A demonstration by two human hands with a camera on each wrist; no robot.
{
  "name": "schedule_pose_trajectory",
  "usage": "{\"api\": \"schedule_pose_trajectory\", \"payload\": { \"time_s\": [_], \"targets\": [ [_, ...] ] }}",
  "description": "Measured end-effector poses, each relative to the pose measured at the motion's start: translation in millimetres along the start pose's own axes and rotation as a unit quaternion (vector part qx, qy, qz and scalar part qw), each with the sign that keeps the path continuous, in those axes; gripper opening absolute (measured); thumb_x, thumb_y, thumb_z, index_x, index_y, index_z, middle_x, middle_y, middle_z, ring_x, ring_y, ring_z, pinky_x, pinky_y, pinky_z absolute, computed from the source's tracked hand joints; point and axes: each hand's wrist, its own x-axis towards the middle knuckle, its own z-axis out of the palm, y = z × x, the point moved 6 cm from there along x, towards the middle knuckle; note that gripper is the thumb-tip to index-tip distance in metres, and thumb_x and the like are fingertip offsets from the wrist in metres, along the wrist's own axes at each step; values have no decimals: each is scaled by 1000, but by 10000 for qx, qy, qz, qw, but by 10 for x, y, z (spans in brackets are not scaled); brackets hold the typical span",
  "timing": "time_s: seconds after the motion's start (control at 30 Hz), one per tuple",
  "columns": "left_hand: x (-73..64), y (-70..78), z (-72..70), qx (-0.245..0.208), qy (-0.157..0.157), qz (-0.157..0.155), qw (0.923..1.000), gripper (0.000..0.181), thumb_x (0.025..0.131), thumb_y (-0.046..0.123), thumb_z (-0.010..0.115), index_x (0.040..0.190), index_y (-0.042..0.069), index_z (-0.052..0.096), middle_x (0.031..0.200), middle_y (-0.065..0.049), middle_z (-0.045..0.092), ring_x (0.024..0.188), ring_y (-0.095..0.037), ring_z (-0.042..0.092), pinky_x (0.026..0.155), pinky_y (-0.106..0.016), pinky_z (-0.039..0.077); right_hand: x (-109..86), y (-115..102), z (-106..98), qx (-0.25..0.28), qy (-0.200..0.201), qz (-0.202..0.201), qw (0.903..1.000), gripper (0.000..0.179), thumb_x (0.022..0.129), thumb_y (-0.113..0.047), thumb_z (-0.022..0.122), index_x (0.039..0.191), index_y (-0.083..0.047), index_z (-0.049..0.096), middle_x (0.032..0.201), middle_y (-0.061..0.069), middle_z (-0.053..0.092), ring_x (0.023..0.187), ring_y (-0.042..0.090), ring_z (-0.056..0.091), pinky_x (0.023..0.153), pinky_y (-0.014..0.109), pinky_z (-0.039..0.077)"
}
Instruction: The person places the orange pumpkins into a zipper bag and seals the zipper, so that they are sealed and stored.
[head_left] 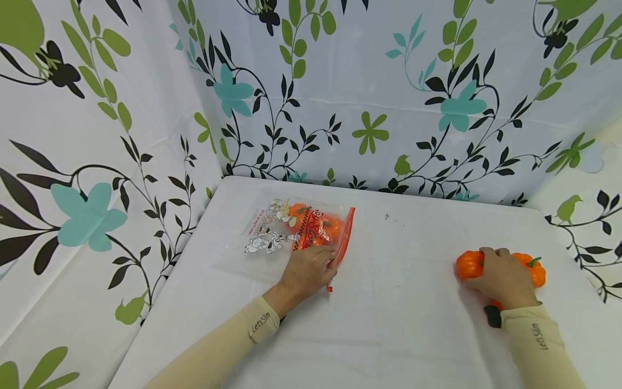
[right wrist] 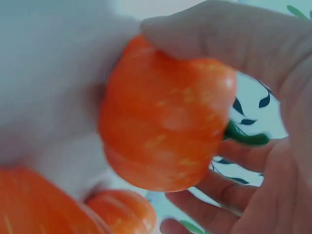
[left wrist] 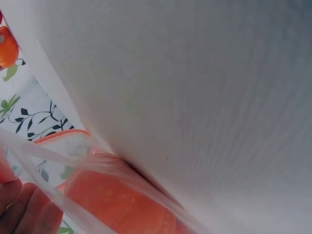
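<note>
A clear zip bag [head_left: 264, 254] with printed cartoon figures and a red zip edge [head_left: 346, 232] lies on the table. Several orange bell peppers [head_left: 332, 228] show through its plastic. My left hand [head_left: 308, 273] pinches the bag's near side by the zip, fingers curled; in the left wrist view the plastic spreads around an orange pepper [left wrist: 117, 202]. Over at the right, my right hand [head_left: 507, 278] grips an orange bell pepper [right wrist: 165, 122] with a green stem, thumb on one side and fingers on the other. A second pepper [head_left: 536, 270] sits just right of that hand.
More peppers [right wrist: 122, 209] lie close to the right hand in its wrist view. Beneath the right wrist a reddish-orange thing is partly hidden. The white table [head_left: 398, 302] stretches between the hands, with a leaf-patterned cloth [head_left: 311, 97] behind it.
</note>
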Motion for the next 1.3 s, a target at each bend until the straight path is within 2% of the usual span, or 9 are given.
{"api": "schedule_pose_trajectory", "payload": {
  "time_s": [0.13, 0.3, 0.53, 0.7, 0.93, 1.07, 1.13, 1.3],
  "targets": [
    [1, 5, 2, -13, -14, -6, 10000, 16, 76, 6, 80, 91, 2, 77, 99, -8, 77, 87, -18, 75, 72, -28, 60, 22, -90, 42, 425, -49, -23, 9991, 94, 82, -58, 73, 141, 9, 41, 124, 41, 37, 97, 58, 50, 76, 74, 46],
    [9, 10, -2, -24, -3, 4, 10000, 14, 76, 6, 81, 89, 2, 76, 99, -8, 77, 85, -19, 75, 69, -28, 60, 53, -246, 54, 1193, -56, -199, 9926, 99, 81, -55, 77, 150, 2, 34, 138, 40, 28, 112, 59, 43, 88, 75, 44],
    [18, 8, -6, -14, -28, -31, 10000, 13, 75, 4, 80, 87, 3, 76, 100, -8, 77, 84, -18, 75, 67, -27, 59, 114, -564, 86, 2142, 0, -648, 9746, 101, 82, -40, 83, 156, 0, 27, 144, 36, 29, 126, 57, 37, 98, 71, 40],
    [14, 9, -3, -34, -14, -31, 10000, 13, 74, 4, 80, 87, 3, 76, 100, -8, 77, 85, -18, 75, 67, -27, 59, 145, -772, 139, 2713, 6, -875, 9585, 99, 81, -35, 85, 156, -2, 30, 150, 28, 34, 126, 50, 43, 100, 64, 44],
    [11, 11, 8, -66, 23, -22, 10000, 14, 74, 5, 80, 87, 2, 76, 99, -9, 77, 84, -18, 74, 68, -27, 59, 166, -1056, 135, 3203, 179, -1289, 9383, 85, 81, -30, 86, 150, -7, 43, 150, 23, 38, 125, 47, 49, 99, 60, 47],
    [11, 8, 12, -45, 107, 10, 9999, 15, 74, 4, 80, 88, 2, 77, 97, -8, 77, 84, -18, 74, 69, -27, 60, 186, -1222, 162, 3434, 100, -1387, 9288, 83, 80, -27, 87, 150, -11, 45, 149, 22, 36, 126, 49, 50, 99, 58, 48],
    [12, 9, 9, -30, 133, 24, 9999, 15, 73, 4, 80, 88, 2, 77, 97, -8, 77, 84, -18, 74, 69, -28, 60, 204, -1306, 211, 3514, -15, -1343, 9265, 82, 80, -27, 87, 150, -15, 46, 147, 20, 37, 126, 49, 51, 98, 54, 50],
    [14, 16, 2, -56, 139, 22, 9999, 14, 73, 3, 80, 86, 3, 76, 96, -8, 77, 85, -18, 75, 70, -28, 60, 224, -1545, 359, 3467, -247, -1327, 9282, 82, 80, -36, 87, 150, -20, 48, 141, 17, 45, 123, 45, 54, 93, 48, 55]
  ]
}}
